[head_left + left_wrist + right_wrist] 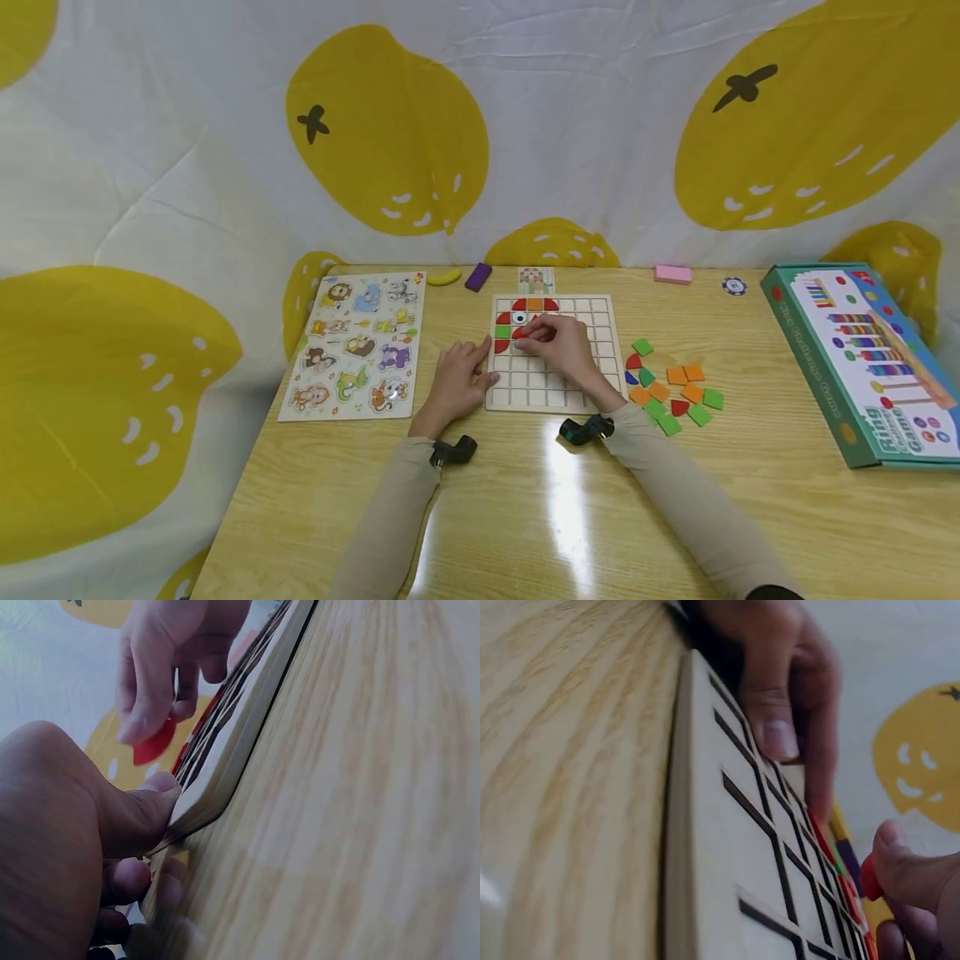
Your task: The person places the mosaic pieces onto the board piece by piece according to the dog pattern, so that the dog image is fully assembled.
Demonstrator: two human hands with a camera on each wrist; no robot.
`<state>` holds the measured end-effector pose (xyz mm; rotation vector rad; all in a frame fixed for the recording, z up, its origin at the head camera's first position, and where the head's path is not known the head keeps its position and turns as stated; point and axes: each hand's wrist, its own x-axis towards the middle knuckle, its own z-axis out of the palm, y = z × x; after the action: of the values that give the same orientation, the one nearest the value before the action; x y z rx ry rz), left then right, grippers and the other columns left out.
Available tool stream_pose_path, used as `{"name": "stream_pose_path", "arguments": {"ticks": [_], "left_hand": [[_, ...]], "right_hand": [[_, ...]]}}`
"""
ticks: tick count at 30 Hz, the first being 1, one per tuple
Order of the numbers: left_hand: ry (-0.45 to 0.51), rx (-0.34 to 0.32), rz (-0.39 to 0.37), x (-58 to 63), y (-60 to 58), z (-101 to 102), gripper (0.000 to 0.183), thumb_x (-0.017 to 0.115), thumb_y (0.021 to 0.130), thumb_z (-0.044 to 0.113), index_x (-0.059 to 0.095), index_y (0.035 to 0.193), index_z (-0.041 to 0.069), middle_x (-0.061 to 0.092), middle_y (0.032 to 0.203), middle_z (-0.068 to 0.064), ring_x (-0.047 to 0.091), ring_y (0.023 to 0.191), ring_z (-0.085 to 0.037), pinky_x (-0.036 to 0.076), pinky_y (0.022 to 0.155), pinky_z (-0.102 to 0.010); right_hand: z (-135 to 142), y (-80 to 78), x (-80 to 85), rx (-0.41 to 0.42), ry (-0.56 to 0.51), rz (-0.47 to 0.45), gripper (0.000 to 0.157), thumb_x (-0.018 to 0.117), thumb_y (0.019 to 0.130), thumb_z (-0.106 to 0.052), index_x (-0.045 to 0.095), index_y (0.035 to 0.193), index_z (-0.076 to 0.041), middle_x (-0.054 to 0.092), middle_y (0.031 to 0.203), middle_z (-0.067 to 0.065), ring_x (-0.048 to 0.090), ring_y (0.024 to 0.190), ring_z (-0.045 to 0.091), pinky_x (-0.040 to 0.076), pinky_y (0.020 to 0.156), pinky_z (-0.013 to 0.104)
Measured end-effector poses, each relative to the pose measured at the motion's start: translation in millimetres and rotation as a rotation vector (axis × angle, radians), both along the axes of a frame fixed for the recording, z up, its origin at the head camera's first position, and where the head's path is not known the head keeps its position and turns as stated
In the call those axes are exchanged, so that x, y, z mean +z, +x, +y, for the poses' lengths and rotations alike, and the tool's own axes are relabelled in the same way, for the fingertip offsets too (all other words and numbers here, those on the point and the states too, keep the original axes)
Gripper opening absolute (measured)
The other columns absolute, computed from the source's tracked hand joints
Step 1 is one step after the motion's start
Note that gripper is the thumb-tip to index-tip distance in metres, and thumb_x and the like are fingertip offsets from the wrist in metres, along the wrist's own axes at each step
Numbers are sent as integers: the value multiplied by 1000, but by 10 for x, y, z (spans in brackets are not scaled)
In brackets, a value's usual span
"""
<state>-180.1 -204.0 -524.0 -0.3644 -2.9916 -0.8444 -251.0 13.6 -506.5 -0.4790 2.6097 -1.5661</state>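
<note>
A wooden grid board (517, 398) lies on the table, its upper left cells filled with red, orange, green and eye-marked pieces. My left hand (455, 379) rests at the board's left side, its index fingertip and thumb right at the edge. Over the filled cells, my right hand (562, 343) pinches a red piece with one curved side (156, 744) between thumb and fingers. In the right wrist view that red piece (869, 877) is held above the board's surface. A small pattern card (536, 281) lies just behind the board.
Several loose green, orange, red and blue pieces (692, 393) lie right of the board. An animal puzzle board (386, 333) is at left, a ring game box (840, 367) at far right. Along the back are a banana (444, 277), purple block (477, 277), pink block (672, 274) and poker chip (734, 287).
</note>
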Motion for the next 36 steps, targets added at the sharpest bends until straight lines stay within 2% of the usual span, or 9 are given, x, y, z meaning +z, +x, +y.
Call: {"name": "stream_pose_path", "arguments": {"ticks": [5,9,13,18,26,36], "left_hand": [[11,-8,3,3,1,17,66,64,93,36,41,151,14,44,83,4,37,81,-15,27,80,-34],[5,-15,13,8,-2,33,66,64,93,36,41,151,13,44,82,4,37,80,-15,28,81,-34],[-7,-16,20,7,-10,31,66,64,93,37,41,151,13,44,82,4,37,80,-15,28,81,-34],[-13,-8,25,4,-13,16,67,64,93,37,42,151,13,44,82,5,37,80,-14,28,80,-33],[-11,-8,23,-18,-12,6,67,65,93,37,42,151,14,44,82,5,37,80,-15,28,80,-33],[-19,-3,4,-5,2,-2,67,64,93,36,41,151,13,44,83,4,37,80,-15,28,80,-34]], "right_hand": [[-80,32,7,-41,220,114,22,84,76,-40,79,87,-21,71,77,-10,64,71,8,47,63,32],[-44,28,57,-34,328,197,26,84,75,-45,81,91,-25,67,81,-6,53,72,14,41,59,32],[27,13,114,39,356,174,26,84,77,-40,80,97,-24,65,84,-2,51,69,16,38,53,33],[57,-6,133,107,385,125,25,84,78,-35,80,99,-21,67,90,0,53,74,17,37,56,33],[-4,0,135,48,411,101,26,88,70,-42,79,85,-23,64,88,-3,55,82,16,42,62,35],[-17,-35,109,84,374,110,17,84,78,-36,81,90,-24,64,85,-5,51,74,15,40,56,33]]}}
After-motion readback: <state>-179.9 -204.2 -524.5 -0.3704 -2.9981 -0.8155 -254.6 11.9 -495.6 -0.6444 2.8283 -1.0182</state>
